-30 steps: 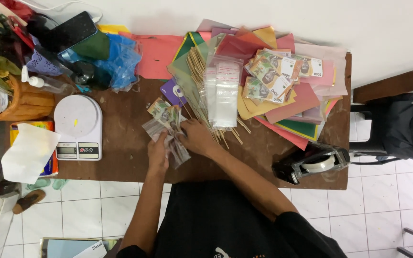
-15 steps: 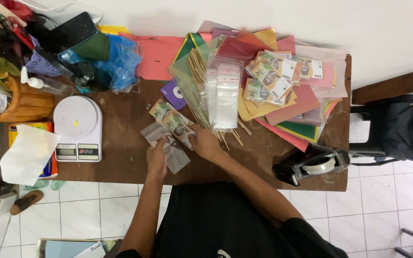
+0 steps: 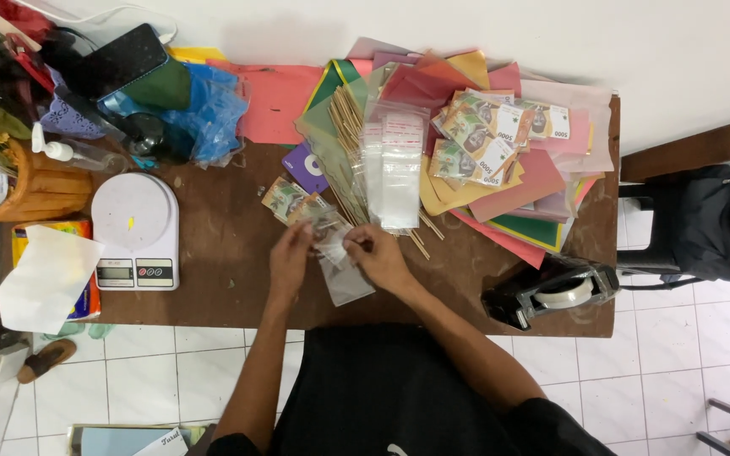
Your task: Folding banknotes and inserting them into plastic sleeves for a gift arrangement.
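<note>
A white scale (image 3: 134, 230) sits on the brown table (image 3: 230, 270). Above the scale is a blue bag (image 3: 213, 110). Left of the scale is a brown basket (image 3: 31, 187) with flowers. Far right of the scale, at the table's edge, is a black tape holder (image 3: 551, 291). Coloured paper (image 3: 542, 181) lies above the tape holder.

clear zip bags (image 3: 397, 165) w/ red-striped tops, stacked mid-table | small clear bag (image 3: 341, 268) at table front edge, between both hands | white kitchen scale (image 3: 135, 230) left, grey display strip (image 3: 115, 273) at its front | orange-yellow box (image 3: 52, 270) under white paper, far left
</note>
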